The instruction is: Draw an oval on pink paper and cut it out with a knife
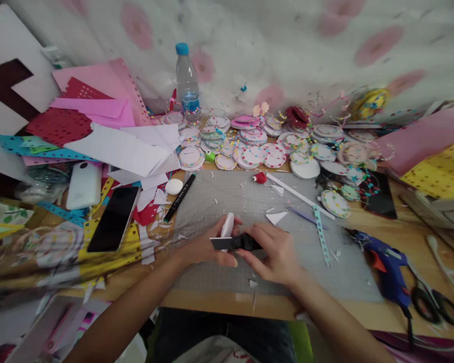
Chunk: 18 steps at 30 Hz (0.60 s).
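Over the middle of the grey cutting mat [219,201], my left hand [208,247] is closed around a small white piece [228,225], long with a rounded end; its material is unclear. My right hand [278,252] grips the black handle of a utility knife [245,242]. Its wide flat blade points left and lies across the lower part of the white piece; I cannot tell whether it touches. White scraps [276,217] lie on the mat near my right hand, along with a white strip [298,195] and a dotted light-blue strip [321,234].
Behind the mat stand many stacked white discs with coloured dots [252,156] and a water bottle [188,85]. A black marker [179,197], phone [114,219] and paper pile [117,146] are left. A blue glue gun [386,267] and scissors [435,302] lie right.
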{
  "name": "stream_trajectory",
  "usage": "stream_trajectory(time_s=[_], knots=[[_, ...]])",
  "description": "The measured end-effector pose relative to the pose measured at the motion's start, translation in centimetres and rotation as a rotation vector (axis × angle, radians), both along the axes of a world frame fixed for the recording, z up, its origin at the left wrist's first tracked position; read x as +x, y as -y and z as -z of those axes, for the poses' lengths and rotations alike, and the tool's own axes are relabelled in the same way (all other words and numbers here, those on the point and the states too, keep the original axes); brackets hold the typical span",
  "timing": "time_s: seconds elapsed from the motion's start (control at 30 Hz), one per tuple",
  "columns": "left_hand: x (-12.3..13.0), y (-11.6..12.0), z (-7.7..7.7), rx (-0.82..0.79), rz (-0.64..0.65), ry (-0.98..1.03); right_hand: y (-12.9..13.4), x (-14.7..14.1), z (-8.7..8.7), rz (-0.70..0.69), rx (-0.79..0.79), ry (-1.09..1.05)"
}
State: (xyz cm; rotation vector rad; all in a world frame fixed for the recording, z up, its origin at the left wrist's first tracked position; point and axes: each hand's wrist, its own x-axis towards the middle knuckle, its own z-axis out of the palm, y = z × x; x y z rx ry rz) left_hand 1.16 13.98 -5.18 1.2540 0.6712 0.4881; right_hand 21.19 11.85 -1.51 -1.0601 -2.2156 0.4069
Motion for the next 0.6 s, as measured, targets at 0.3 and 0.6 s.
stream_trajectory(time_s=[0.3, 0.6], knots=[[0.2, 0.1, -0.1, -0.155, 0.003, 0.14, -0.4, 0.2, 1.0, 0.257, -0.032, 0.009], [0.3, -0.1, -0.9, -0.162, 0.015, 0.181, -0.6, 0.8, 1.2, 0.246, -0.018, -0.06]])
